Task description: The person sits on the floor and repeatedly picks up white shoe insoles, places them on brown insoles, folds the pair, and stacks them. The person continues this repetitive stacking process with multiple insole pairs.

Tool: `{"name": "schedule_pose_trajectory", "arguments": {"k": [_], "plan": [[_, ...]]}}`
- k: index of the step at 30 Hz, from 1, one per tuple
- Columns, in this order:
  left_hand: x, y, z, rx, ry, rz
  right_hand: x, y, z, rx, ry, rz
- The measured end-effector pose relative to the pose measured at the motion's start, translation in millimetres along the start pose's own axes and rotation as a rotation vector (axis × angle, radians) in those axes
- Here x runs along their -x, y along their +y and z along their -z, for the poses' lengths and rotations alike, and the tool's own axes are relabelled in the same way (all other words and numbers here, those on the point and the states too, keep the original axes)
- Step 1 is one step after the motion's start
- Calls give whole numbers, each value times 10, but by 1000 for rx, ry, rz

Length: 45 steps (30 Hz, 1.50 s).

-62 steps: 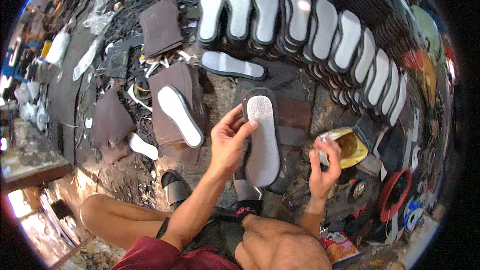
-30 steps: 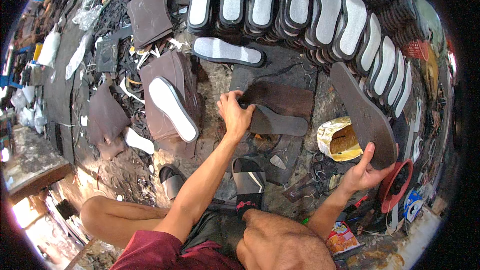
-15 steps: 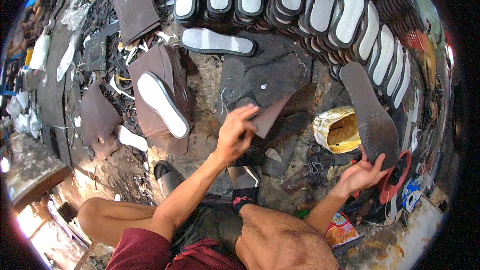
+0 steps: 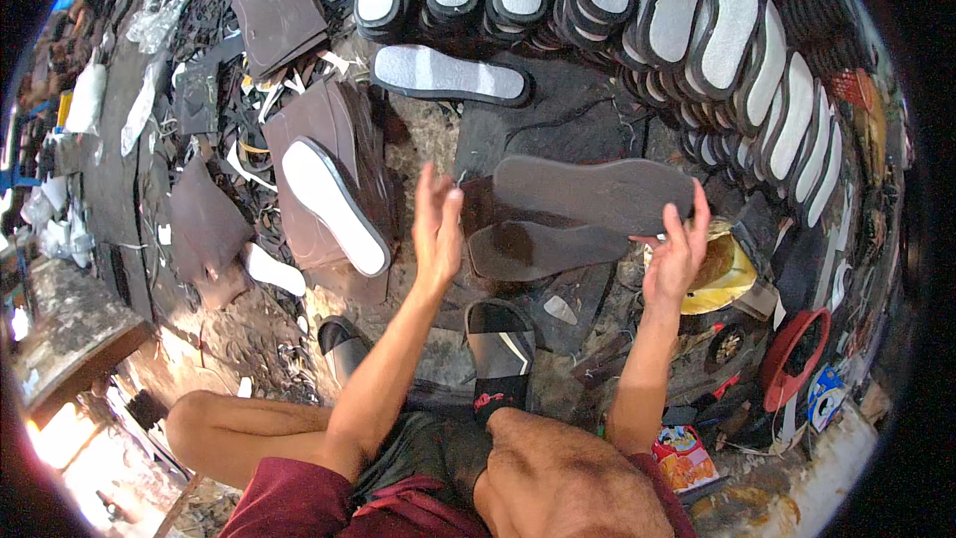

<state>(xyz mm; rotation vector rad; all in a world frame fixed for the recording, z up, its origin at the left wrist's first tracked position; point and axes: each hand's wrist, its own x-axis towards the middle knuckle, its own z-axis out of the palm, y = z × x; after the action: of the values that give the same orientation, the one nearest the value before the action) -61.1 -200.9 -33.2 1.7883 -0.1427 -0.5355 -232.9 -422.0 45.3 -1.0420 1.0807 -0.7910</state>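
The long row of stacked white-topped soles (image 4: 665, 2) is curving across the far side, and a dark mat (image 4: 597, 125) is spreading below it. A pile of brown sheets (image 4: 351, 154) is lying on the left, with one white-topped sole (image 4: 334, 204) resting on it. Across the mat's nearer part the upper dark sole (image 4: 593, 191) is lying crosswise, the lower dark sole (image 4: 538, 251) sitting just beside it, nearer the person.

The upper dark sole is looking thin, light and springy, probably sagging a little if raised by one end; its matt face is unlikely to be slipping or breaking. The rounded ends are offering the best hold, thumb on one face and fingers on the other.

For moving, the row's edges are limiting the upper right, while the strip of mat beyond the upper dark sole is giving more room. A yellow-lined container (image 4: 735, 274) is crowding the right side.

The right hand (image 4: 674, 264) is touching the upper dark sole's right end; whether its fingers are pinching or only resting is hard to tell. The left hand (image 4: 436, 239) is hanging just past the left ends, holding nothing, thumb and fingers standing apart.
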Motion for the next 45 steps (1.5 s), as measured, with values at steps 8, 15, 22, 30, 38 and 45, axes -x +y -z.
{"name": "schedule_pose_trajectory", "arguments": {"k": [8,15,22,30,38,45], "plan": [[40,181,83,188,69,380,-116,493,-192,94,-160,-197],[250,446,-28,162,87,192,-265,367,-125,72,-183,-160],[-53,436,-29,407,20,437,-309,268,-268,79,-149,-124],[-226,149,-73,10,-46,325,-431,697,15,421,34,-133],[-255,110,-72,6,-69,330,-413,751,5,420,58,-163],[-284,128,-121,11,-64,321,-396,845,79,444,80,-118]]}}
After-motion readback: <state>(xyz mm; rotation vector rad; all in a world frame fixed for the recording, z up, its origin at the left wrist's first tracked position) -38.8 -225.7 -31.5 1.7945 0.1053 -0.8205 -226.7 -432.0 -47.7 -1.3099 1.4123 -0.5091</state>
